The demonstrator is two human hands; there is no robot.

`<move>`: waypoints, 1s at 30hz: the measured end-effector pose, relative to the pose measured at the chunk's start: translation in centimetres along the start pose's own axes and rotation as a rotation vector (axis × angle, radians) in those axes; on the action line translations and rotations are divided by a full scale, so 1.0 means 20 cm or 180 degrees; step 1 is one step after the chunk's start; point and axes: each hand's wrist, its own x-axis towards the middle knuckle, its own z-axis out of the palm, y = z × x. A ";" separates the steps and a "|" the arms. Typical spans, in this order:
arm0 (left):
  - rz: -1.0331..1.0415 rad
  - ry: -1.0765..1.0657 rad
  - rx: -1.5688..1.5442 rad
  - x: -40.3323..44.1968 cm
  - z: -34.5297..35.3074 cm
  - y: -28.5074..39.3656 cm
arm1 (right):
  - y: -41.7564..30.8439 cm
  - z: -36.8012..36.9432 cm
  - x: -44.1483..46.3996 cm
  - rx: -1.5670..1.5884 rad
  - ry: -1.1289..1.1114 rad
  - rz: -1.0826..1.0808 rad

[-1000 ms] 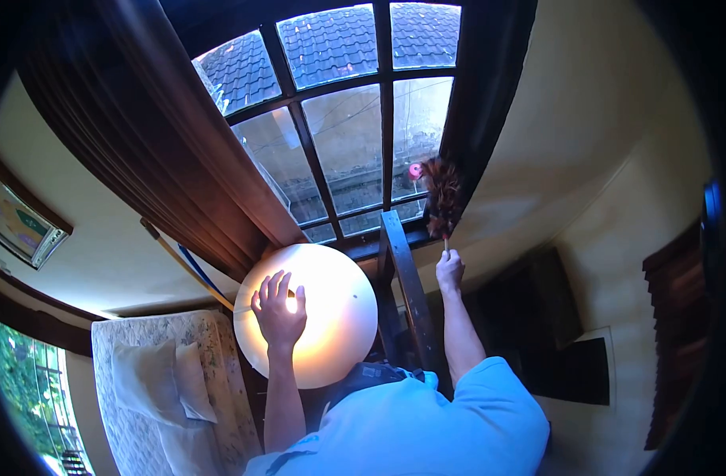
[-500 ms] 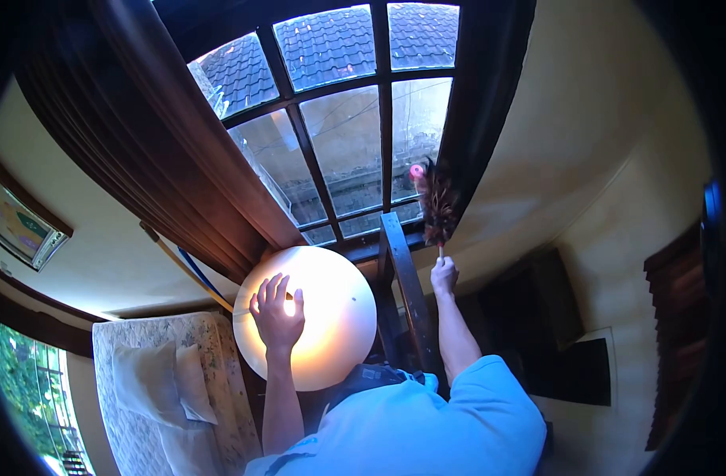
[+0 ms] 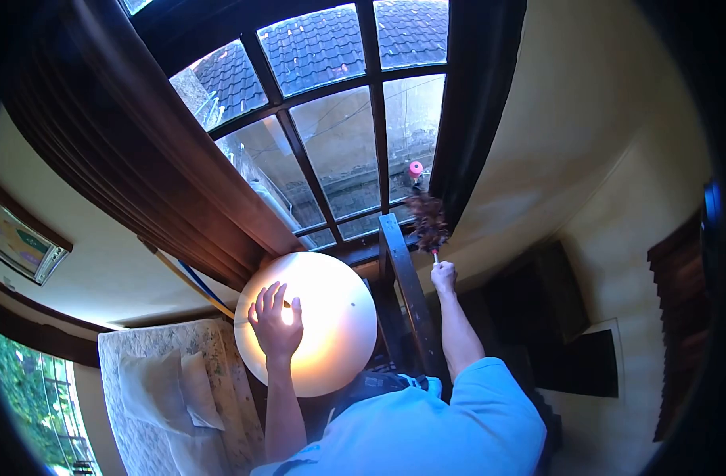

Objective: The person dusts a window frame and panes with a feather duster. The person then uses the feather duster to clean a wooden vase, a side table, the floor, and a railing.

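My left hand [image 3: 276,324] is spread over a large white round lampshade [image 3: 331,325], which glows brightly near the fingers. Its fingers are apart and nothing is in them. On the right, my right hand [image 3: 444,278] is closed round the handle of a brown feather duster [image 3: 429,222]. The duster's feathers are at the lower right corner of a dark-framed window [image 3: 381,143], just beneath a pink round object [image 3: 415,169]. Whether the feathers touch the frame cannot be made out.
A brown curtain [image 3: 157,151] hangs left of the window. Beside the lamp stands a dark wooden post [image 3: 410,293]. A mattress [image 3: 125,349] with pillows [image 3: 153,389] lies at the lower left, and a framed picture [image 3: 18,234] hangs on the left wall.
The feather duster has come down and slightly left, away from the pink object. My right hand has lowered a little. My left hand stays over the lampshade. The view has shifted slightly.
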 end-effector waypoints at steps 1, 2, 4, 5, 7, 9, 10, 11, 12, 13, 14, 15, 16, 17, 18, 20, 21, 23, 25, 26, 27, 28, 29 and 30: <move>-0.0002 0.0004 0.0002 0.00 0.00 0.00 | 0.00 0.01 0.00 0.0018 0.0058 -0.0071; -0.0005 0.0010 0.0006 0.00 0.00 0.00 | 0.01 0.02 -0.01 0.0038 0.0115 -0.0143; -0.0014 0.0014 0.0023 0.00 0.00 0.01 | 0.03 0.00 -0.03 0.0089 -0.0164 -0.0319; -0.0023 0.0014 0.0032 0.00 -0.01 0.02 | 0.04 -0.02 -0.03 0.0112 -0.0306 -0.0411; -0.0040 0.0003 0.0029 0.00 -0.02 0.03 | 0.07 -0.01 0.00 -0.0023 -0.0058 -0.0015; -0.0033 -0.0002 0.0013 0.00 -0.03 0.03 | 0.12 0.01 0.04 -0.0090 0.0266 0.0118; -0.0026 0.0004 0.0043 0.01 -0.03 0.03 | 0.08 -0.03 0.03 -0.0004 0.0006 -0.0044; -0.0014 0.0007 0.0071 0.00 -0.03 0.03 | 0.05 -0.09 0.02 0.0081 -0.0248 -0.0202; 0.0001 0.0005 0.0092 0.00 -0.03 0.03 | 0.02 -0.15 0.00 0.0159 -0.0496 -0.0357; 0.0011 0.0012 0.0080 0.00 -0.02 0.03 | 0.07 -0.12 0.00 0.0195 -0.0356 -0.0839; 0.0014 0.0022 0.0064 0.01 -0.02 0.02 | 0.06 -0.12 0.01 0.0176 -0.0231 -0.0546; 0.0006 0.0031 0.0044 0.01 -0.01 0.02 | 0.05 -0.12 0.02 0.0149 -0.0112 -0.0259; -0.0007 0.0023 0.0004 0.00 -0.01 0.01 | 0.04 -0.12 0.02 0.0116 0.0003 0.0026; -0.0021 0.0016 -0.0031 0.01 -0.01 0.01 | 0.04 -0.14 0.02 0.0145 -0.0040 -0.0063; -0.0032 0.0014 -0.0057 0.01 -0.01 0.01 | 0.04 -0.16 0.02 0.0184 -0.0086 -0.0150; -0.0037 -0.0008 -0.0043 0.01 -0.02 0.02 | 0.01 -0.18 0.00 0.0235 -0.0185 -0.0345; -0.0039 -0.0020 -0.0044 0.01 -0.02 0.02 | 0.02 -0.20 0.00 0.0230 -0.0239 -0.0456; -0.0054 -0.0012 -0.0067 0.01 -0.02 0.02 | 0.02 -0.20 0.02 0.0204 -0.0114 -0.0332; -0.0077 -0.0019 -0.0061 0.01 -0.01 0.02 | 0.00 -0.18 0.05 0.0178 0.0254 0.0134; -0.0081 -0.0026 -0.0041 0.01 -0.02 0.02 | 0.01 -0.19 0.06 0.0293 0.0072 -0.0080; -0.0074 -0.0029 -0.0018 0.01 -0.02 0.02 | -0.03 -0.24 0.03 0.0416 -0.0102 -0.0289; -0.0057 -0.0023 -0.0012 0.01 -0.02 0.02 | -0.06 -0.27 0.01 0.0542 -0.0273 -0.0493; -0.0039 -0.0019 -0.0009 0.01 -0.01 0.01 | -0.06 -0.28 0.01 0.0505 -0.0233 -0.0400; -0.0026 -0.0016 -0.0008 0.01 -0.01 0.01 | -0.05 -0.29 0.02 0.0465 -0.0196 -0.0309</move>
